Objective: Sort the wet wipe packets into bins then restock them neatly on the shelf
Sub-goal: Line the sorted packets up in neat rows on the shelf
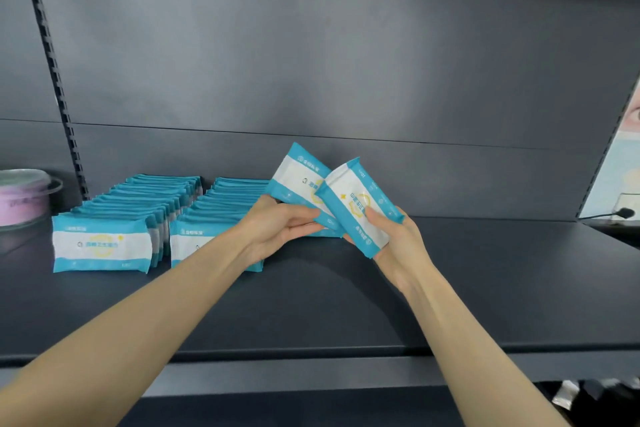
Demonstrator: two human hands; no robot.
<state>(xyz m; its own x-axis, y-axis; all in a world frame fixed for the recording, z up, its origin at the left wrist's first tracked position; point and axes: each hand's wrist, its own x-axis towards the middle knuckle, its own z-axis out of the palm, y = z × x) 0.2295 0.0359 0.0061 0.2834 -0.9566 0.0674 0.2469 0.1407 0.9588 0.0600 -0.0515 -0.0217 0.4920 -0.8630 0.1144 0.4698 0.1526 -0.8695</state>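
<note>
Two rows of blue-and-white wet wipe packets stand on the dark shelf (346,288): a left row (104,243) and a right row (221,208), partly hidden by my left forearm. My left hand (277,225) grips the lower end of one tilted packet (298,177) above the shelf, just right of the right row. My right hand (398,236) holds a second packet (356,204), thumb on its front, overlapping the first one.
A clear lidded container with something pink inside (24,198) stands at the far left beyond the slotted upright (55,80). A poster panel (620,163) closes the right end. The shelf right of my hands is bare, with a front lip (311,357).
</note>
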